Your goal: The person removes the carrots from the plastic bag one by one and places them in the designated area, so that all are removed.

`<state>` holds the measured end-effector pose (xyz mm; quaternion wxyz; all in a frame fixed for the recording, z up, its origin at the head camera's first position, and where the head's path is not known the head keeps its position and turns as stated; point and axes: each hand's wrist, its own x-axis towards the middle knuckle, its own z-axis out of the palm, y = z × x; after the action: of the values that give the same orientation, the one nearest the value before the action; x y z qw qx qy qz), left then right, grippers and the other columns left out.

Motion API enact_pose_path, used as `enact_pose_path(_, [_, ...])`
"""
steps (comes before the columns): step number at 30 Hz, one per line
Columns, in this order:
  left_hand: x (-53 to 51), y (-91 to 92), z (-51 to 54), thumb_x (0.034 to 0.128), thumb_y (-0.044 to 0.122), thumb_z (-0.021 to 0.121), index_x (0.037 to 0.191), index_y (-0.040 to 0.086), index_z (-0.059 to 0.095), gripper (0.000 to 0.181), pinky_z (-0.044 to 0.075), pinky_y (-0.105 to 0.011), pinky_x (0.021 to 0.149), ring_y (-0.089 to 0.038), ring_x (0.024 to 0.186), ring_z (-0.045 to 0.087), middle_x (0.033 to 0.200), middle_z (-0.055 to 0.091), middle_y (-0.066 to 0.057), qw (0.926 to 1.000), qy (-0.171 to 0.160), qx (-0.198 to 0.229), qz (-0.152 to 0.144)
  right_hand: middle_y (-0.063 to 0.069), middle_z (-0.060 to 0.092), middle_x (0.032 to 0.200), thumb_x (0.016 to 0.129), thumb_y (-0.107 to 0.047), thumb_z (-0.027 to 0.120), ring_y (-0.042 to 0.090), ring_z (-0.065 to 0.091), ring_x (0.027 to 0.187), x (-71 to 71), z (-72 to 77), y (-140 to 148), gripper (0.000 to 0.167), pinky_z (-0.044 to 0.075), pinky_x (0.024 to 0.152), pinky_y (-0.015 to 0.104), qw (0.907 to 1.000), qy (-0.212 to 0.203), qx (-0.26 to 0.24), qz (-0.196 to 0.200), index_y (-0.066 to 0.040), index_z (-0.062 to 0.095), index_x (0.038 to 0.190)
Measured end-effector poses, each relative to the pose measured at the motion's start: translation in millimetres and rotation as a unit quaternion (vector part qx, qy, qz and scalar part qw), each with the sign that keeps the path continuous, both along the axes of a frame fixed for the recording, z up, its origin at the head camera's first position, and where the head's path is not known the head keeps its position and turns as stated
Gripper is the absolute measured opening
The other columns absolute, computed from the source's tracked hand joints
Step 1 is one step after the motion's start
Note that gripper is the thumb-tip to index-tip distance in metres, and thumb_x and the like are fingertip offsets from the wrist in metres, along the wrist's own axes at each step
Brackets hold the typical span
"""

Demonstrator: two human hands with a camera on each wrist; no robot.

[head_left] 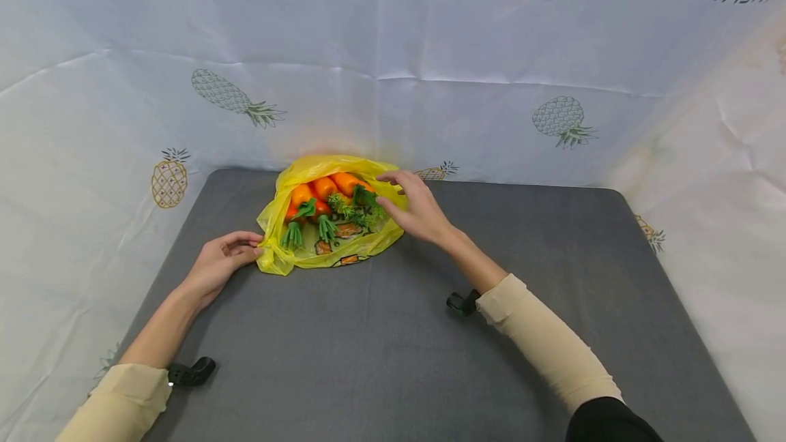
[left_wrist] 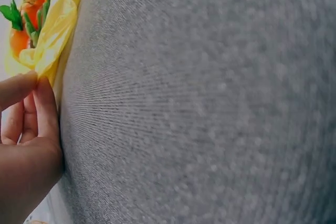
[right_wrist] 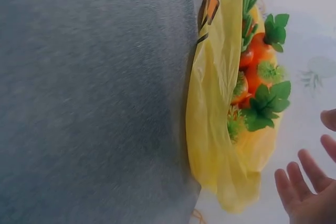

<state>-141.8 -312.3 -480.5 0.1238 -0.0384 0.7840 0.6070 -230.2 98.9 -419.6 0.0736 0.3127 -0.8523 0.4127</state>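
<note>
A yellow plastic bag lies with its mouth spread toward me at the back of the table. Inside it are several orange carrots with green leafy or stalk-like tops. My left hand pinches the bag's near left edge between thumb and fingers, as the left wrist view shows at the yellow film. At the bag's right side, my right hand hovers with fingers spread and holds nothing. In the right wrist view, that hand is apart from the bag.
The grey-covered table extends in front of the bag and to both sides. Behind it hangs a white cloth printed with pineapples. Black straps with a small device are on both wrists.
</note>
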Motion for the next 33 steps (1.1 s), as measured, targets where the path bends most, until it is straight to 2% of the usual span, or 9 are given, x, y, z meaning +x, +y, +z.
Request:
enact_pose_path(5, [0.2,-0.3,1.6,0.1053,0.022,0.074,0.136,0.005,0.065,0.036,0.057,-0.014,0.084,0.003,0.097,0.069,0.107,0.076,0.019,0.9999,-0.004,0.015,-0.003,0.019,0.067,0.143,0.107,-0.018,0.069,0.042,0.061,0.133,-8.5,0.0,-11.3,0.040,0.055,0.108,0.058,0.9995,-0.026,-0.019,0.001,-0.002,0.063,0.143])
enact_pose_path(14, [1.4,0.7,2.9,0.1066,0.018,0.071,0.135,0.004,0.065,0.033,0.057,-0.014,0.084,0.003,0.097,0.069,0.107,0.075,0.020,1.0000,-0.002,0.009,0.001,0.025,0.065,0.143,0.109,-0.021,0.067,0.043,0.061,0.133,-21.1,-2.1,-33.2,0.041,0.055,0.109,0.061,0.9968,-0.070,-0.036,0.010,0.002,0.063,0.142])
enact_pose_path(23, [3.1,3.3,1.3,0.1043,0.017,0.075,0.133,0.004,0.067,0.033,0.057,-0.013,0.084,0.003,0.096,0.069,0.107,0.074,0.023,0.9999,0.009,0.006,0.009,0.020,0.067,0.140,0.108,-0.021,0.068,0.036,0.065,0.132,-32.3,-6.4,-53.3,0.038,0.058,0.108,0.049,0.9934,-0.103,-0.051,-0.002,-0.002,0.065,0.141])
enact_pose_path(33, [3.5,2.9,0.8,0.1051,0.018,0.074,0.132,0.003,0.067,0.032,0.057,-0.014,0.084,0.002,0.095,0.071,0.103,0.077,0.019,0.9997,0.010,0.021,0.009,0.013,0.069,0.139,0.108,-0.021,0.069,0.031,0.067,0.132,-40.1,-12.4,-68.6,0.033,0.054,0.116,0.044,0.9919,-0.122,-0.020,-0.030,-0.006,0.066,0.138])
